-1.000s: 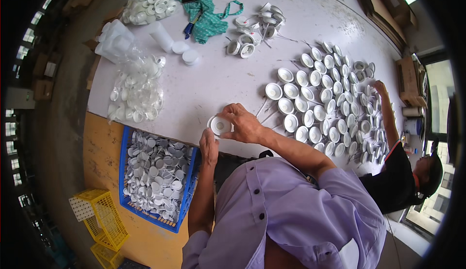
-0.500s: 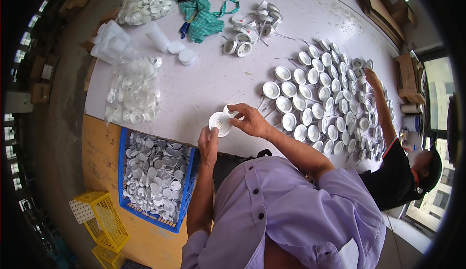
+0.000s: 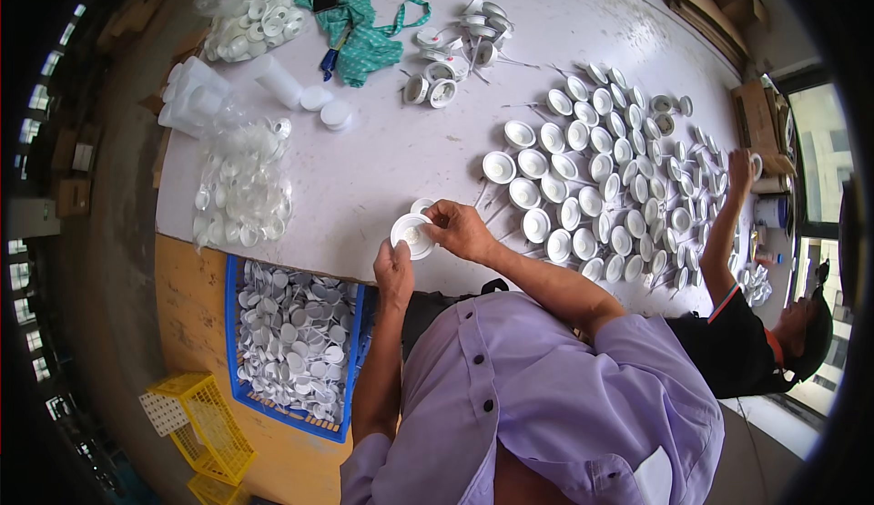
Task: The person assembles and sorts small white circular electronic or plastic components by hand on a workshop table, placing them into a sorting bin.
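My left hand (image 3: 394,268) grips the near rim of a white round downlight housing (image 3: 408,228), thumb on top, its hollow side turned up. The fingers of my right hand (image 3: 458,232) are closed at the right side of the same housing, thumb and forefinger bent over its inner edge. Whether they also pinch some small part is hidden. Just behind it, partly covered, shows another small white round piece (image 3: 421,204). To the right, many similar white downlights (image 3: 537,223) with trailing wires stand in rows on the pale table (image 3: 364,177).
Bags of white round parts (image 3: 241,186), clear discs (image 3: 335,113) and a green cloth (image 3: 371,54) lie left and far. More downlights (image 3: 443,93) are heaped at the back. A blue crate (image 3: 232,341) of white parts stands below left. At right, a co-worker's hand (image 3: 740,173) holds a round piece.
My right fingers have drawn in from the small piece behind onto the housing's right edge. The co-worker's hand has moved right, away from the rows. The view has shifted slightly.
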`<state>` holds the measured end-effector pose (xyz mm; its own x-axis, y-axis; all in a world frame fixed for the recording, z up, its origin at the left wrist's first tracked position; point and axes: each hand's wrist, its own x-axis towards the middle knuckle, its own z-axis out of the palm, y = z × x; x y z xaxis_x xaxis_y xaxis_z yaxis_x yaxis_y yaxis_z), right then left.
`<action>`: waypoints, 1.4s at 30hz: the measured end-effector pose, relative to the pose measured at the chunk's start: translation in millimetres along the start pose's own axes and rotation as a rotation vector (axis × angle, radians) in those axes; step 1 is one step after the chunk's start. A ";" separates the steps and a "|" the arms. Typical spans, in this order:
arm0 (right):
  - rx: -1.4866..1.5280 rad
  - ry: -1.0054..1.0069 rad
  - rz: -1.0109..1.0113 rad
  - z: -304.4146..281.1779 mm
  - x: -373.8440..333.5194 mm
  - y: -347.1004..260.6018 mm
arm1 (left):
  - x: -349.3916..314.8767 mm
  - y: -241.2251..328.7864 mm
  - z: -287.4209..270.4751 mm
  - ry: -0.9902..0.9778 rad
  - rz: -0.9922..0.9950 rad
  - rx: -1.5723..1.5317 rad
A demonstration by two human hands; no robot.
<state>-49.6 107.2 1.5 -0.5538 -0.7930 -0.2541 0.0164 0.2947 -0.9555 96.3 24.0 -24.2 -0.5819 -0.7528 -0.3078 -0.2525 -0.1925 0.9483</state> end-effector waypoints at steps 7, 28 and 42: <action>-0.123 -0.019 0.038 -2.4 0.6 -1.3 | 8.0 -12.4 3.3 0.065 -0.020 0.115; -0.844 -0.048 -0.541 -73.4 21.5 -21.9 | 53.3 32.8 53.7 -0.268 -0.085 0.097; -0.965 0.622 0.001 -227.4 124.3 29.3 | 173.1 14.9 126.6 -0.384 0.066 0.317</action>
<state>-307.3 138.6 -23.9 -0.8741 -0.4707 0.1198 -0.4789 0.7943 -0.3738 -106.0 -29.4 -73.2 -0.8320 -0.4595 -0.3110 -0.3934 0.0932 0.9146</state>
